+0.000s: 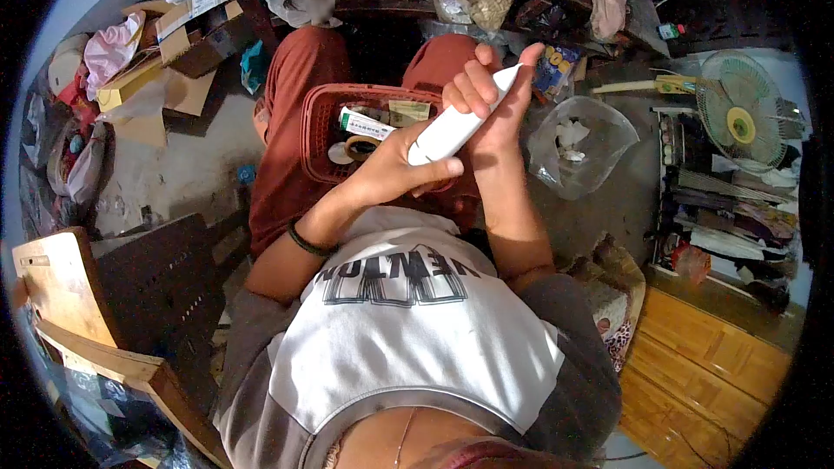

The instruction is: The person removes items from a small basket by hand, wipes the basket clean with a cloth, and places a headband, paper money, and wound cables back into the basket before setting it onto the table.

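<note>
Fingers (470,94) of the right hand (502,115) are curling around a white tube (452,132), grasping it at one o'clock, its tip lying beside the thumb. From the seven-o'clock side, the left hand (395,161) is gripping the blunt end, most of its fingers hiding behind the tube. Print there is looking too small to read. At eleven o'clock a basket (312,149) is sitting over the legs (276,200), partly disappearing behind the left hand. At two o'clock a clear bag (601,135) is holding unidentifiable scraps (571,134).
</note>
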### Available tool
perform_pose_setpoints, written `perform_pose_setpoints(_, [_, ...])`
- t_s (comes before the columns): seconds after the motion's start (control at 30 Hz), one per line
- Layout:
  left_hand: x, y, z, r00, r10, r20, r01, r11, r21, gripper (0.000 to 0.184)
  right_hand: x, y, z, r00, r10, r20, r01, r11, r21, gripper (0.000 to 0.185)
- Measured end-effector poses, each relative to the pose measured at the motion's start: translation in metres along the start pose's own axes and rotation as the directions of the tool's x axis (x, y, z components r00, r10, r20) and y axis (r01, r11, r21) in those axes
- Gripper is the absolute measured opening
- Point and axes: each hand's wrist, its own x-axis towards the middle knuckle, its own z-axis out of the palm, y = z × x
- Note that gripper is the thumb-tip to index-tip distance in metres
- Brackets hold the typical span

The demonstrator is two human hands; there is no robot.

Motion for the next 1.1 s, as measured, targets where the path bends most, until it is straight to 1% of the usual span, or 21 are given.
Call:
perform_pose_setpoints(0.03, [0.0,-0.002,0.0,1.0,-0.022,0.014,0.023,0.997,-0.072,0.035,0.002,-0.001,-0.001,1.0,0.01,0.019,-0.01,1.0,-0.017,0.065])
perform_pose_setpoints(0.1, [0.0,-0.006,0.001,0.997,-0.065,0.043,0.073,0.973,-0.219,0.041,0.005,-0.001,0.003,0.998,0.036,0.051,-0.034,0.998,-0.049,0.065])
perform_pose_setpoints(0.13, [0.001,-0.007,-0.001,0.989,-0.118,0.091,0.144,0.919,-0.367,0.046,0.005,0.003,0.009,1.0,0.006,-0.031,-0.009,0.996,-0.085,0.062])
perform_pose_setpoints(0.17, [0.004,-0.008,-0.005,0.976,-0.162,0.147,0.215,0.838,-0.501,0.052,0.004,0.009,0.019,0.979,-0.045,-0.201,0.0,0.976,-0.218,0.06])
perform_pose_setpoints(0.2, [0.006,-0.01,-0.01,0.958,-0.195,0.21,0.285,0.734,-0.616,0.058,0.003,0.013,0.029,0.927,-0.118,-0.355,-0.014,0.938,-0.348,0.059])
perform_pose_setpoints(0.23, [0.007,-0.015,-0.013,0.951,-0.111,0.289,0.277,0.721,-0.635,0.064,0.002,0.014,0.027,0.928,-0.135,-0.347,-0.006,0.927,-0.374,0.055])
perform_pose_setpoints(0.33, [0.005,-0.008,-0.004,0.961,-0.271,0.055,0.257,0.805,-0.535,0.06,0.0,0.017,0.017,0.912,-0.165,-0.377,0.012,0.926,-0.376,0.054])
perform_pose_setpoints(0.37, [0.005,-0.007,-0.003,0.959,-0.285,-0.004,0.244,0.829,-0.503,0.057,0.0,0.018,0.015,0.919,-0.185,-0.349,0.015,0.899,-0.437,0.05])
perform_pose_setpoints(0.43, [0.007,-0.006,-0.003,0.946,-0.3,-0.122,0.222,0.875,-0.431,0.052,-0.002,0.024,0.02,0.901,-0.176,-0.396,-0.019,0.897,-0.442,0.048])
perform_pose_setpoints(0.47, [0.007,-0.009,-0.007,0.958,-0.278,-0.068,0.213,0.853,-0.477,0.05,-0.003,0.026,0.023,0.892,-0.171,-0.418,-0.037,0.895,-0.444,0.047])
perform_pose_setpoints(0.53, [0.005,-0.018,-0.017,0.975,-0.22,0.034,0.2,0.801,-0.564,0.045,-0.005,0.026,0.019,0.91,-0.173,-0.378,-0.049,0.859,-0.509,0.049])
perform_pose_setpoints(0.57, [0.003,-0.02,-0.018,0.967,-0.234,0.097,0.238,0.708,-0.665,0.045,-0.005,0.026,0.021,0.919,-0.175,-0.354,-0.045,0.844,-0.535,0.049])
perform_pose_setpoints(0.67, [0.003,-0.024,-0.021,0.96,-0.206,0.188,0.277,0.618,-0.736,0.043,-0.007,0.027,0.028,0.927,-0.183,-0.328,-0.056,0.796,-0.603,0.051])
perform_pose_setpoints(0.8, [0.003,-0.025,-0.021,0.963,-0.205,0.177,0.268,0.627,-0.731,0.042,-0.009,0.027,0.027,0.934,-0.198,-0.299,-0.064,0.728,-0.683,0.049])
perform_pose_setpoints(0.87, [0.003,-0.025,-0.022,0.955,-0.233,0.182,0.29,0.61,-0.738,0.042,-0.008,0.028,0.027,0.931,-0.213,-0.298,-0.059,0.717,-0.695,0.048])
perform_pose_setpoints(0.97, [0.002,-0.024,-0.021,0.952,-0.268,0.15,0.286,0.593,-0.753,0.043,-0.008,0.029,0.029,0.926,-0.226,-0.303,-0.059,0.706,-0.706,0.047])
perform_pose_setpoints(1.1, [0.003,-0.028,-0.024,0.949,-0.261,0.174,0.302,0.609,-0.733,0.043,-0.008,0.029,0.029,0.928,-0.231,-0.291,-0.052,0.696,-0.716,0.046])
